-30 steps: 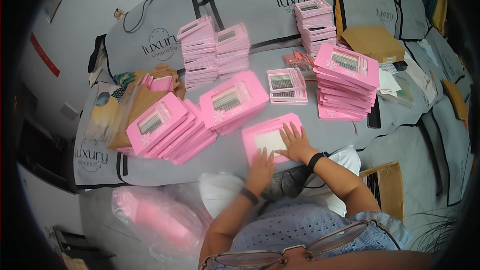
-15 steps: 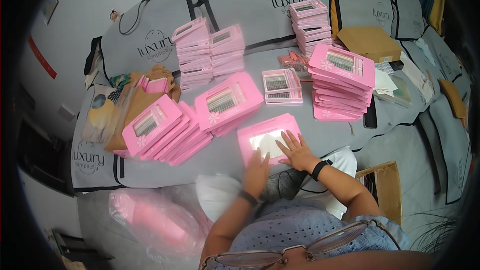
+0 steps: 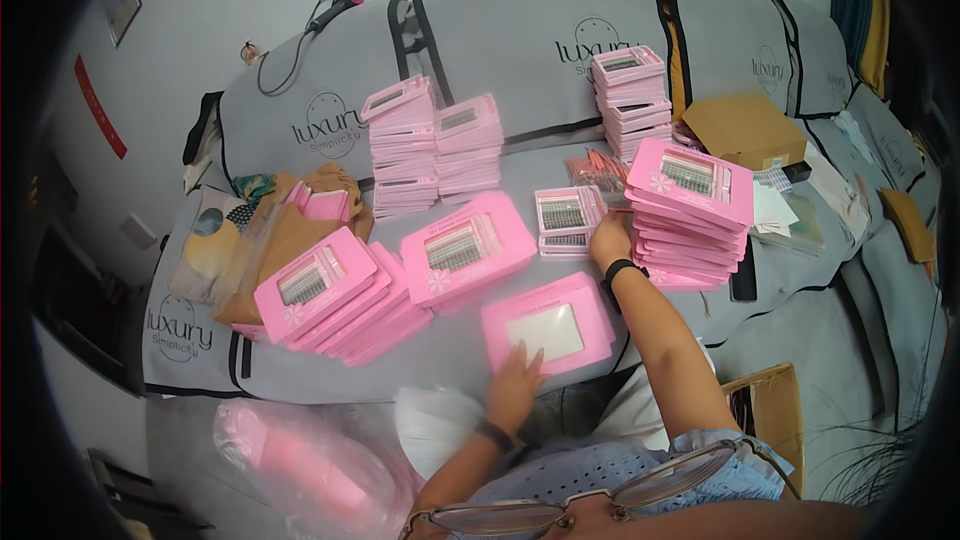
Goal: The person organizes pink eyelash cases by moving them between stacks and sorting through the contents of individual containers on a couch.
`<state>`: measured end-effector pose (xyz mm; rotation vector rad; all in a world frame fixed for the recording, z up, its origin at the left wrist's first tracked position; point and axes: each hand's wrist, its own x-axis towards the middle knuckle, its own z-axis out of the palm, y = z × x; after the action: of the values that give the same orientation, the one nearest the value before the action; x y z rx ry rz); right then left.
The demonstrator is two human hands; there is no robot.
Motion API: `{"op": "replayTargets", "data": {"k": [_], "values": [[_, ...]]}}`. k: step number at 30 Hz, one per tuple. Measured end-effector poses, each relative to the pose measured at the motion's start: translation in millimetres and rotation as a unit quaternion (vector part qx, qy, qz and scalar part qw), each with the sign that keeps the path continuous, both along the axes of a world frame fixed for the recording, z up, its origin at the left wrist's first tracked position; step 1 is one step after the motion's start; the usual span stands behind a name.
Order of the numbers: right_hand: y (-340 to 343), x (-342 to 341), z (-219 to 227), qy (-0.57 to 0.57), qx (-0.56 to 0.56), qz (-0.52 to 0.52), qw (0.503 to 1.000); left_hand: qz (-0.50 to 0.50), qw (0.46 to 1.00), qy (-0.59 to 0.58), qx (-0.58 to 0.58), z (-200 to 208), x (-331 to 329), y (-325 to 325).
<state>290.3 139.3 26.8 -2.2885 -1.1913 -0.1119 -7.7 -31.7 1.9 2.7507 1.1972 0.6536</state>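
Observation:
My left hand (image 3: 514, 387) lies open with its fingertips on a pink card sleeve (image 3: 590, 325) that has a pale window. That sleeve is at the couch's front edge, close to my body. My right hand (image 3: 610, 242) reaches forward to a small pile of eyelash trays (image 3: 565, 210). Its bunched fingers close on the pile's right edge, partly hidden by the hand itself. Dark lash rows show through the trays' clear lids. Just right of that hand rises a tall stack of pink lash packs (image 3: 690, 180). Left of the sleeve sits another pink pack stack (image 3: 470, 245).
Fanned pink packs (image 3: 320, 280) lean near a brown paper bag (image 3: 245, 275) at left. Light pink tray stacks (image 3: 400, 145) stand behind, with another tray stack (image 3: 630, 95) at back right. A cardboard box (image 3: 745, 130) and a black phone (image 3: 744, 270) lie to the right.
My right hand has left the pink sleeve and moved forward to the eyelash trays. My left hand stays on the sleeve's near edge. The whole view has shifted, so things appear lower.

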Motion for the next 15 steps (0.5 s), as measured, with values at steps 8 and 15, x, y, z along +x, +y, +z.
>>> {"op": "replayTargets", "data": {"k": [8, 15], "values": [[47.4, 70.1, -59.5, 0.042, -0.167, -0.030, 0.985, -0.017, 1.000, -0.008, 0.024, -2.6, 4.7, 2.8], [22.3, 28.1, -13.3, -0.044, -0.054, 0.031, 0.997, 0.000, 0.999, -0.007, 0.032, -6.7, -1.7, 0.3]]}}
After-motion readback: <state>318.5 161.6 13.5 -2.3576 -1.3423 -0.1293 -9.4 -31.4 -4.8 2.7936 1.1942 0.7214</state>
